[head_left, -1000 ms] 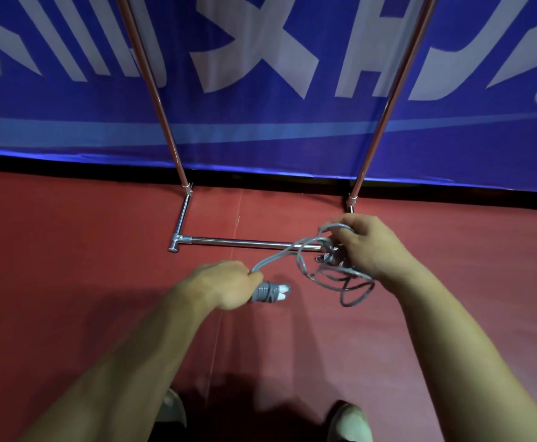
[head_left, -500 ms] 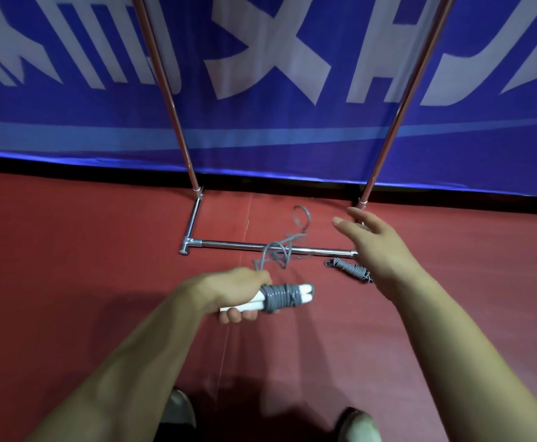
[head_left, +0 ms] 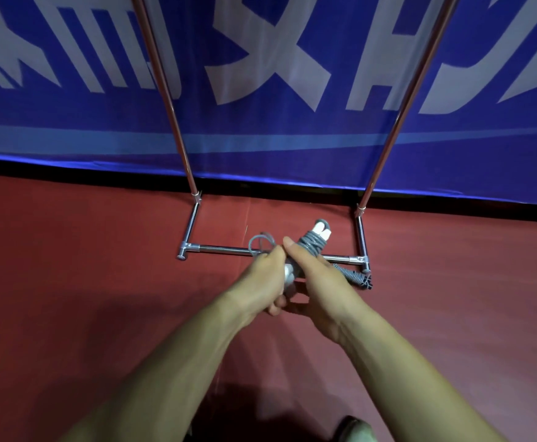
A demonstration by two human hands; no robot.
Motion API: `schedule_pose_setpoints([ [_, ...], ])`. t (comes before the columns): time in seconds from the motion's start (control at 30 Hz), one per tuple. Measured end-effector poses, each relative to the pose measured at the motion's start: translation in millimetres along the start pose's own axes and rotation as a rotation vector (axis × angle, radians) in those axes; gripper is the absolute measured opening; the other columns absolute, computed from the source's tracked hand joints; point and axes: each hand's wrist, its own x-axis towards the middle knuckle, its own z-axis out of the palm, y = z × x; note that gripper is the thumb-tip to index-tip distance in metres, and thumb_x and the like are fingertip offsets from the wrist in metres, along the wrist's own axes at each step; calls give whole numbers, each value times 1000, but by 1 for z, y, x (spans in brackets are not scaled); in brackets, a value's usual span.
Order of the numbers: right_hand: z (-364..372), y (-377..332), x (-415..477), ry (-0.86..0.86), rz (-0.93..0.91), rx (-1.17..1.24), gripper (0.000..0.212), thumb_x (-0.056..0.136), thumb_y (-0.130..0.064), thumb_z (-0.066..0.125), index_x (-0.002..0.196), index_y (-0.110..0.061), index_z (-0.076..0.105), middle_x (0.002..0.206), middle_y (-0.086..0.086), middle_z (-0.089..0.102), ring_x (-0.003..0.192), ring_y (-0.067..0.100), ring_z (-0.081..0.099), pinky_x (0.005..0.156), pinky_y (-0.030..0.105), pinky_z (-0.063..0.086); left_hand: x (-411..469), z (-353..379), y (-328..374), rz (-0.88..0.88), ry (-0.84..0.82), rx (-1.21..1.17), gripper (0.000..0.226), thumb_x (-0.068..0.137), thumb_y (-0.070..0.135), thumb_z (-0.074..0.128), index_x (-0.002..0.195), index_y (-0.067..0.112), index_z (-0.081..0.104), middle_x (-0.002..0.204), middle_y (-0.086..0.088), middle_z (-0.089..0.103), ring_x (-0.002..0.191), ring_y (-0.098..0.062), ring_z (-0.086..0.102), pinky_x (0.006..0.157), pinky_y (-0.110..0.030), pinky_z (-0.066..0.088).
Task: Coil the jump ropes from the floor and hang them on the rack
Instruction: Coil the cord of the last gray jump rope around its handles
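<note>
Head view: right hand (head_left: pixel 319 282) is clamping the wound jump rope (head_left: pixel 311 245); left hand (head_left: pixel 265 280) fingers (head_left: pixel 270 255) are pinching its loose loop (head_left: pixel 258 242), probably for hanging.

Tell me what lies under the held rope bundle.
Under the grey-wrapped jump rope bundle: chrome rack base bar on red floor, plus a second coiled grey rope near its right corner; the right hand covers part of both.
</note>
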Motion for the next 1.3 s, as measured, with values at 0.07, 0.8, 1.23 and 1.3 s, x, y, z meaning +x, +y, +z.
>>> schedule_pose_setpoints([
  [0.07, 2, 0, 4, 90, -16, 164, 32, 93, -37, 64, 73, -11, 65, 53, 13, 53, 39, 22, 48, 48, 30, 45, -3, 5, 2, 14, -29, -49, 53, 102, 41, 36, 65, 14, 62, 53, -6, 53, 41, -20, 44, 50, -29, 33],
  [0.8, -7, -10, 13, 249, -147, 328, 25, 88, -35, 70, 84, -11, 74, 81, 9, 70, 76, 23, 66, 76, 41, 48, -13, 5, 4, 586, 22, 90, 40, 88, 57, 44, 121, 42, 61, 124, 14, 66, 120, -7, 60, 106, -38, 45],
  [1.23, -5, -13, 13, 208, -48, 499, 33, 85, -46, 73, 88, -14, 66, 91, 11, 69, 81, 25, 64, 89, 46, 54, -7, 2, 12, 118, -264, -148, 62, 74, 82, 57, 84, 21, 64, 68, -4, 43, 55, -15, 32, 53, -31, 15],
  [1.3, -4, -11, 12, 171, -51, 465, 41, 86, -52, 70, 94, -12, 71, 101, 13, 76, 77, 25, 68, 80, 43, 57, -7, 1, 14, 91, -362, -190, 58, 79, 81, 55, 80, 23, 61, 64, 0, 43, 54, -13, 28, 55, -35, 9],
])
